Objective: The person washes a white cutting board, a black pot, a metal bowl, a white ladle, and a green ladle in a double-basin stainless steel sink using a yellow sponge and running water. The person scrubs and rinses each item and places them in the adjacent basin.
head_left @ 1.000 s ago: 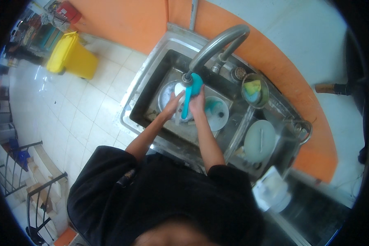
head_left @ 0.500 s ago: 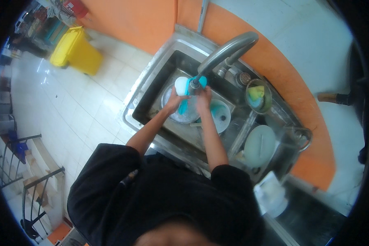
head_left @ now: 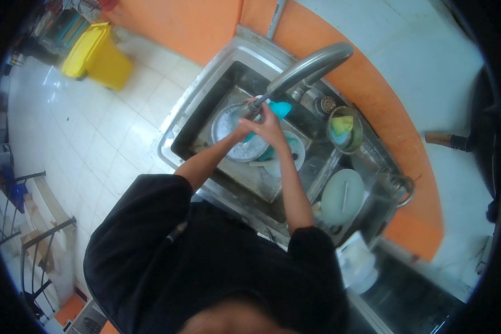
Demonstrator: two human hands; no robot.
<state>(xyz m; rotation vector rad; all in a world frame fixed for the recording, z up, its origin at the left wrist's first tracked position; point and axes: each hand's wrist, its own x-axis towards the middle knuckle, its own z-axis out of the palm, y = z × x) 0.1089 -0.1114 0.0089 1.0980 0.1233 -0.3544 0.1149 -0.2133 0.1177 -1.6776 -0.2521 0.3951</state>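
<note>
My left hand [head_left: 242,129] and my right hand [head_left: 270,129] are close together under the spout of the metal faucet [head_left: 306,65], over the sink basin [head_left: 192,131]. Both are closed around a turquoise item [head_left: 280,109] that sticks out past my right fingers; its kind cannot be made out, and the faucet head and my fingers hide most of it. Below my hands a round metal pan [head_left: 224,125] holds cloudy, sudsy water. Beside it, partly under my right wrist, lies a white round lid or dish [head_left: 293,156] with turquoise showing on it.
Right of the basin, a round holder [head_left: 345,146] carries a yellow-and-blue sponge [head_left: 341,127]. Nearer me are a pale oval lid [head_left: 342,197] and a white container [head_left: 357,264]. A dark pan with a wooden handle [head_left: 438,137] is at far right; a yellow bin [head_left: 100,58] stands on the floor.
My hands have drawn closer together and turned the turquoise item under the faucet. A white rounded part that showed by my left hand is now hidden. The whole view has shifted slightly.
</note>
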